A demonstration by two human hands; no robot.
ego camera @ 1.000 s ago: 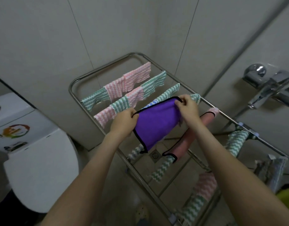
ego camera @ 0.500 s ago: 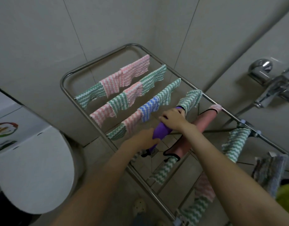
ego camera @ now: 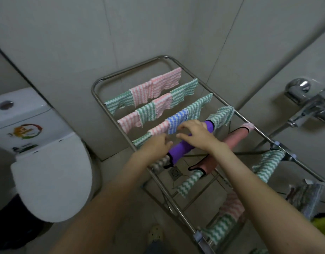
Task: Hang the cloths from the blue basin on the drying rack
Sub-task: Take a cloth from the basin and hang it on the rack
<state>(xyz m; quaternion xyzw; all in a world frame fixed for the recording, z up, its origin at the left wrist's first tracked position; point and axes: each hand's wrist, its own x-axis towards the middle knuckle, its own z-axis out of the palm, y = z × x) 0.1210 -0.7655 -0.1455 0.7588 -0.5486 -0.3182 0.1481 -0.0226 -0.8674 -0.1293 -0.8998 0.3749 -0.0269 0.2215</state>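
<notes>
Hanging is going on: the purple cloth (ego camera: 182,148) is lying over a rail of the drying rack (ego camera: 163,56). The right hand (ego camera: 196,136) is resting on it with spread fingers. Whether the left hand (ego camera: 158,146) is pinching it, I cannot tell. Next is probably fetching another cloth, but the blue basin is not showing.

Dim, flat light — soft focus, wide-angle bending at edges.
</notes>
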